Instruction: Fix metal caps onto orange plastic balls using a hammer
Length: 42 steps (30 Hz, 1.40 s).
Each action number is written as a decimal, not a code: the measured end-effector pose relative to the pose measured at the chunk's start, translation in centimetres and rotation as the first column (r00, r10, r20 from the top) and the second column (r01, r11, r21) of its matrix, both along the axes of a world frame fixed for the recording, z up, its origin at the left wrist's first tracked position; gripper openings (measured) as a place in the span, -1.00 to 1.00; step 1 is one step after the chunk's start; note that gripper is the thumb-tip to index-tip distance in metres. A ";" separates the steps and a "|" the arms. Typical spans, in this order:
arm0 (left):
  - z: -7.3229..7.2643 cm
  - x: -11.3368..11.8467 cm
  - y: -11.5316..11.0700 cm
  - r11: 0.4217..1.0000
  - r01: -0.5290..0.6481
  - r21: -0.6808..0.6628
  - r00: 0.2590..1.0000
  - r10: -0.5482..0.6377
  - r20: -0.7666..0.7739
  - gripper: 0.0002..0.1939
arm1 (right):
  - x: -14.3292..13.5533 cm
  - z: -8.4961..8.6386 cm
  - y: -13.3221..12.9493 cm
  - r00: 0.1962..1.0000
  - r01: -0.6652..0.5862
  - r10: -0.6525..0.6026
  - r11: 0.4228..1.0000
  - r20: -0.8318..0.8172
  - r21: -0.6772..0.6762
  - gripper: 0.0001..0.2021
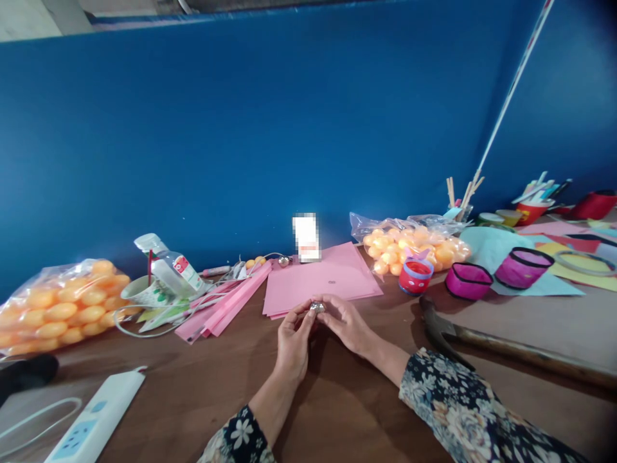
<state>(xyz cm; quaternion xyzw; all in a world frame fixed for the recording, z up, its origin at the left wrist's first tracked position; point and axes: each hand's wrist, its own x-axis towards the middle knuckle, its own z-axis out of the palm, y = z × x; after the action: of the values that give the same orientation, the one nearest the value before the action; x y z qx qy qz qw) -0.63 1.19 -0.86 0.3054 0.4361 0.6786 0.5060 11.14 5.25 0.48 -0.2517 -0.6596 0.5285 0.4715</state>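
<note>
Between the fingertips of both hands is a small shiny silver piece (317, 307), rounded and bell-like, though too small to make out fully. My left hand (295, 337) pinches it from the left with thumb and fingers. From the right, my right hand (348, 326) closes its thumb and fingers on the same piece. Both hands are just over the brown table (332, 411), at the near edge of a stack of pink paper (318, 283). A similar silver ball (283, 261) lies behind the paper's left corner.
Bags of orange balls stand left (62, 308) and right (405, 244). A hammer (511, 346) lies at right, near red (415, 276) and magenta rings (468, 281). A power strip (96, 418) is front left; a bottle (173, 267) leans behind pink strips (236, 299). A blue wall (270, 128) closes the back.
</note>
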 end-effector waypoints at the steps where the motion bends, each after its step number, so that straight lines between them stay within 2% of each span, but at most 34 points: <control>1: 0.1 0.0 0.0 1.000 0.003 0.002 1.000 -0.003 0.004 -0.61 | 0.0 -0.1 0.0 1.000 0.003 -0.003 1.000 0.000 0.002 -0.72; 6: 0.1 0.0 -0.1 1.000 0.011 0.022 1.000 -0.012 0.023 -0.57 | 0.1 -0.2 0.0 1.000 0.017 -0.017 1.000 0.020 0.005 -0.69; 13: -0.1 0.0 0.0 1.000 -0.006 0.001 0.999 0.006 -0.043 -0.56 | 0.1 -0.2 0.2 1.000 0.027 -0.027 1.000 0.011 0.003 -0.74; 20: 0.4 0.2 -0.1 0.999 -0.008 -0.032 0.998 0.010 0.055 -0.57 | -0.4 -1.0 0.3 0.995 -0.048 0.037 0.992 -0.095 -0.117 -0.62; 23: 0.2 0.2 0.0 0.999 0.019 -0.026 0.998 -0.018 0.062 -0.61 | -0.2 -0.5 0.1 0.997 -0.055 0.048 0.993 -0.067 -0.107 -0.64; 27: -0.2 0.0 0.0 0.999 0.042 0.015 0.999 -0.042 -0.010 -0.60 | 0.0 0.2 -0.1 1.000 -0.003 0.001 0.997 -0.022 -0.076 -0.71; 31: -0.2 -0.1 0.0 1.000 0.025 0.018 0.998 -0.024 -0.060 -0.61 | 0.0 0.1 0.0 1.000 0.018 -0.019 0.998 -0.016 -0.052 -0.75; 36: 0.2 0.2 -0.1 1.000 0.027 0.005 0.999 -0.027 -0.043 -0.59 | 0.0 -0.3 0.0 0.999 0.037 -0.039 0.998 -0.022 -0.051 -0.71; 42: 0.4 0.1 -0.2 0.999 0.025 -0.027 1.000 -0.026 -0.010 -0.62 | 0.2 0.0 0.0 0.996 0.072 -0.073 0.997 0.044 0.038 -0.73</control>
<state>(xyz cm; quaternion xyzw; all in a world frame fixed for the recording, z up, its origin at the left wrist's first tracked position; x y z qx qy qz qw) -0.50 1.02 -0.47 0.3074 0.4439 0.6646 0.5165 11.36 5.23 0.44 -0.2789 -0.6699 0.4932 0.4799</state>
